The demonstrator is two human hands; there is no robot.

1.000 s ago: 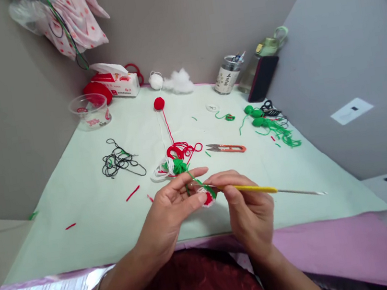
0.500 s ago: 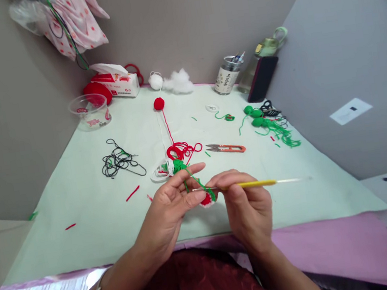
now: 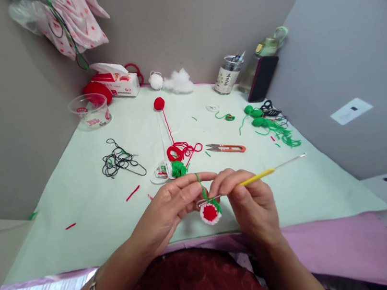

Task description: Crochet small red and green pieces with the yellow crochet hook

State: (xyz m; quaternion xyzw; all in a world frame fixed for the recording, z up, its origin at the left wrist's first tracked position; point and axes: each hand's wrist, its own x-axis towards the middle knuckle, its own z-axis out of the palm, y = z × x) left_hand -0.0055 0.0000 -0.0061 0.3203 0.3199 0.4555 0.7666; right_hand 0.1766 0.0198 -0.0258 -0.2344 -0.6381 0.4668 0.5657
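Note:
A small round crochet piece (image 3: pixel 210 213), red in the middle with a white ring and some green stitches on its right edge, hangs just below my fingertips. My right hand (image 3: pixel 250 194) is closed around a crochet hook (image 3: pixel 258 176) with a yellow grip; its near end lies at the green stitches, while the far metal end points up right. Green yarn (image 3: pixel 202 187) runs over the stretched index finger of my left hand (image 3: pixel 176 201). The left thumb and lower fingers are closed by the piece's upper left edge, partly hiding their hold on it.
Beyond my hands lie a green yarn bundle (image 3: pixel 178 168), red yarn (image 3: pixel 180 151), and orange thread snips (image 3: pixel 226 148). A black cord tangle (image 3: pixel 119 161) is at left. Green yarn tassels (image 3: pixel 274 125), a phone (image 3: pixel 262 79) and a pen cup (image 3: pixel 228 75) stand or lie at right.
The crochet piece has turned so its round face shows, hanging lower. The hook has tilted, its far end rising. My left index finger has shifted right and down.

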